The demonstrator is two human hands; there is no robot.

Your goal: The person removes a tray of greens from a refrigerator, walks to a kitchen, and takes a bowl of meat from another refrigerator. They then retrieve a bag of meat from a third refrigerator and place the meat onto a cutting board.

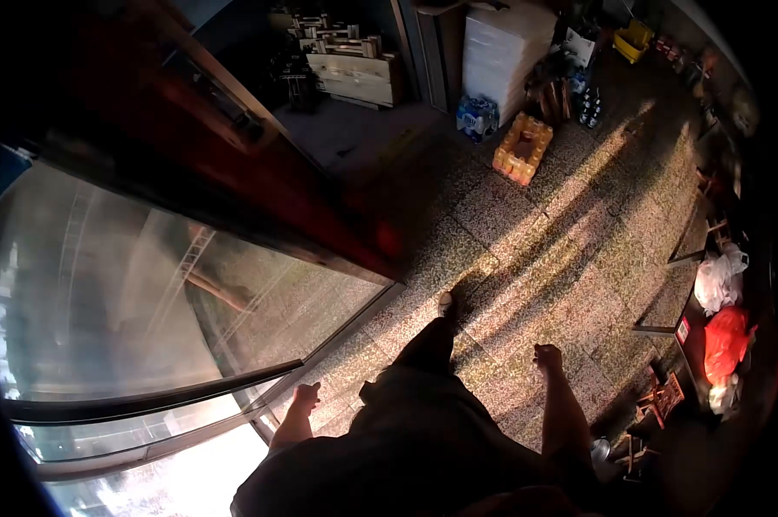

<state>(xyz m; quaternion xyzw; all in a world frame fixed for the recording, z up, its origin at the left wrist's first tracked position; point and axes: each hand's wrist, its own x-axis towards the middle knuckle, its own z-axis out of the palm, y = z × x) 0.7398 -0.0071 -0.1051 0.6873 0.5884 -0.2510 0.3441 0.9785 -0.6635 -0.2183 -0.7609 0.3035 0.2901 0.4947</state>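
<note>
My left hand (306, 396) hangs low beside my body, next to the glass door (147, 293), with its fingers curled; whether anything is in it is too small to tell. On the other side, my right hand (547, 357) is held over the speckled tile floor (570, 302), its fingers curled too, and no held object can be made out. Neither hand touches anything around it. Between them are my dark clothes and one shoe (445, 302) on the floor.
Ahead stand a pack of orange bottles (523, 148), blue-wrapped bottles (478, 118), a tall white stack (503, 60) and a yellow bucket (633, 40). Wooden crates (354, 76) are at the back. Right: a red bag (727, 343), a white bag (719, 280) and a small stool (662, 398).
</note>
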